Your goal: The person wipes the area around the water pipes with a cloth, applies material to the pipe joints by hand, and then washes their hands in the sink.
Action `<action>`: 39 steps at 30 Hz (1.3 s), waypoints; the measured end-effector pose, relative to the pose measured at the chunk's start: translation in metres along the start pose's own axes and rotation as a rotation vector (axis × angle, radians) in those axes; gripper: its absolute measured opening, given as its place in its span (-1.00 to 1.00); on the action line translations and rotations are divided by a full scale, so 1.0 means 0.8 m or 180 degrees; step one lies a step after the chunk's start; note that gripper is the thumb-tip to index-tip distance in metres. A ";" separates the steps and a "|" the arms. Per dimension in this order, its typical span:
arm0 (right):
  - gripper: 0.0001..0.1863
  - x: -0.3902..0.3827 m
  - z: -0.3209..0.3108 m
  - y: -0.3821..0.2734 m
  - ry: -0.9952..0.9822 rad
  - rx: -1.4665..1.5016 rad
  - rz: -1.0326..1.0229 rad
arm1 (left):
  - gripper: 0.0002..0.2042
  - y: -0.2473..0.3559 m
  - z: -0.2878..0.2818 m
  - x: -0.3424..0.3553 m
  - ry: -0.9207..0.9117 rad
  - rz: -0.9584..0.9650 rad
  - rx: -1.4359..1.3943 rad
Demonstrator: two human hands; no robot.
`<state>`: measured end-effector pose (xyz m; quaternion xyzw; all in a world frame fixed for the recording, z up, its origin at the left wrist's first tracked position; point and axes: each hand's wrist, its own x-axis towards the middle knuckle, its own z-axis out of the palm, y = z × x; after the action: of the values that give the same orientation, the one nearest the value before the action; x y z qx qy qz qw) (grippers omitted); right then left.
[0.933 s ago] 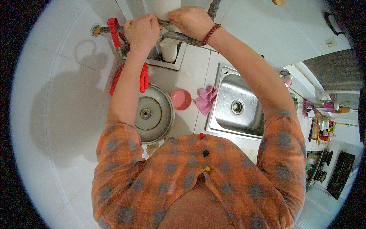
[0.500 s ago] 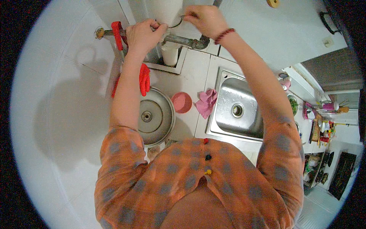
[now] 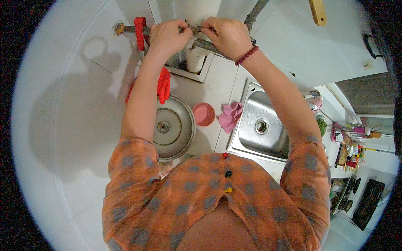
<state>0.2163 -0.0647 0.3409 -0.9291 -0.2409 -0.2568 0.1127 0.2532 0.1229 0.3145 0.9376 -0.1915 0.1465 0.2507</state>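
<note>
At the top of the view, both hands are raised to a thick white upright pipe (image 3: 202, 10), fingers pinched and only a small gap apart. A thin dark strand (image 3: 196, 29), wire or cord I cannot tell which, spans between them in front of the pipe. My left hand (image 3: 169, 38) closes on one end, beside a grey horizontal pipe (image 3: 133, 29). My right hand (image 3: 231, 37), a dark red bead bracelet at its wrist, grips the other end. Just below the fingers runs another piece of grey pipe (image 3: 204, 44).
A red looped strap (image 3: 140, 35) hangs on the pipe at left. Beneath lie red gloves (image 3: 164, 87), a large round metal lid (image 3: 176, 144), a pink bowl (image 3: 204, 114) and a pink cloth (image 3: 230, 117) beside the steel sink (image 3: 268, 140). A white cabinet door (image 3: 331, 46) is at upper right.
My right hand has come down and left, closer to my left hand, and the curved strand between them is now shorter. The view has shifted slightly.
</note>
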 end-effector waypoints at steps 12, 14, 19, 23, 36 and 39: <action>-0.84 0.014 0.015 -0.022 -0.0265 -0.0453 -0.0218 | -0.75 -0.001 0.009 0.002 0.0247 -0.0008 -0.0076; -0.85 0.016 0.011 -0.019 -0.0153 -0.0232 -0.0264 | -0.75 -0.001 0.005 0.001 0.0283 -0.0024 -0.0125; -0.89 0.016 0.005 -0.013 -0.0133 -0.0295 -0.0340 | -0.74 0.003 0.002 -0.001 0.0281 -0.0112 -0.0245; -0.87 0.016 0.016 -0.014 -0.0200 -0.0449 -0.0498 | -0.72 0.000 0.005 -0.001 0.0107 -0.0080 -0.0094; -0.86 0.009 -0.003 0.004 -0.0422 -0.0361 -0.0432 | -0.75 0.007 0.010 -0.009 0.0286 0.0186 -0.0027; -0.87 0.008 -0.006 0.000 -0.0388 -0.0201 -0.0289 | -0.77 0.002 0.015 -0.013 0.0522 0.0360 -0.0105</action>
<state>0.2193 -0.0634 0.3483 -0.9343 -0.2810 -0.2121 0.0567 0.2458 0.1185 0.3017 0.9058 -0.2254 0.2336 0.2723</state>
